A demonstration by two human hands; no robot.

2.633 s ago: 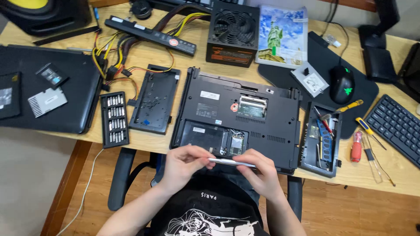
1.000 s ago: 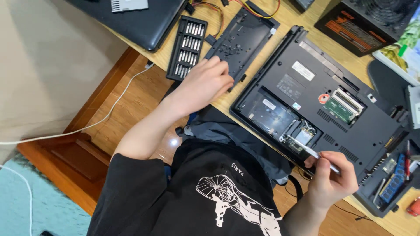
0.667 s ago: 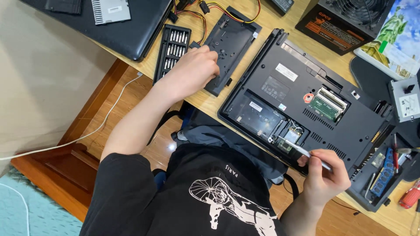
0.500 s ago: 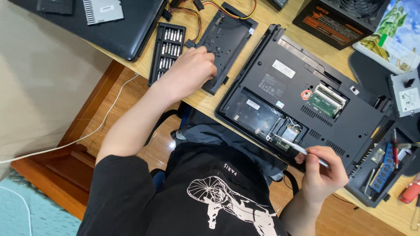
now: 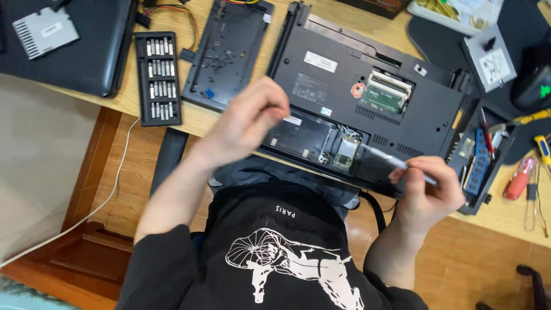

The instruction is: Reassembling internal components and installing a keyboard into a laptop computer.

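1. Here, an upturned black laptop (image 5: pixel 367 97) is seen lying on a wooden desk (image 5: pixel 195 121), its base facing up and its near compartment uncovered.
2. The right hand (image 5: pixel 427 192) is closed around a slim silver screwdriver (image 5: pixel 396 163), which is gripped between thumb and fingertips like a pen.
3. The tip of the screwdriver is pointed left and far, into the open bay near a small green circuit card (image 5: pixel 346 154); whether the tip touches anything cannot be told.
4. The left hand (image 5: pixel 247 123) is blurred above the near left corner of the laptop, with its fingers curled narrowly inward; whether something small is pinched in them cannot be told.
5. A black removed cover panel (image 5: pixel 227 51) is laid just left of the laptop, inner side up.
6. Farther left, an open black bit case (image 5: pixel 158 77) is placed, with rows of silver bits shown.
7. At the far left, a second closed dark laptop (image 5: pixel 92 57) is set, and a silver drive caddy (image 5: pixel 45 31) rests on it.
8. Green memory modules (image 5: pixel 387 95) are exposed in a far bay of the opened laptop.
9. To the right, a black tray (image 5: pixel 482 155) holding a blue strip and small tools is found beside the laptop, and a red-handled screwdriver (image 5: pixel 518 178) lies just beyond it.
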